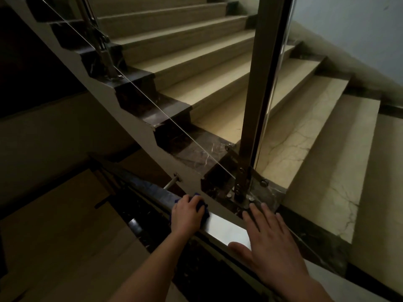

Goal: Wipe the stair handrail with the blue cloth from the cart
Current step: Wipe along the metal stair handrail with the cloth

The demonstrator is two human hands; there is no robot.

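- Left hand (pixel 186 212) grips the cloth (pixel 201 207), bunched under its fingers on the rail (pixel 226 227); so small a wad could miss the sides.
- Right hand (pixel 270 243), flat and holding nothing, rests behind it; could smudge the metal.

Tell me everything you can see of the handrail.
The handrail is a flat-topped bar, metal by its look, with a bright sheen near the camera and darker farther off. It runs away to the left into shadow. The left hand grips the blue cloth against its top. The right hand rests flat on it, fingers straight.
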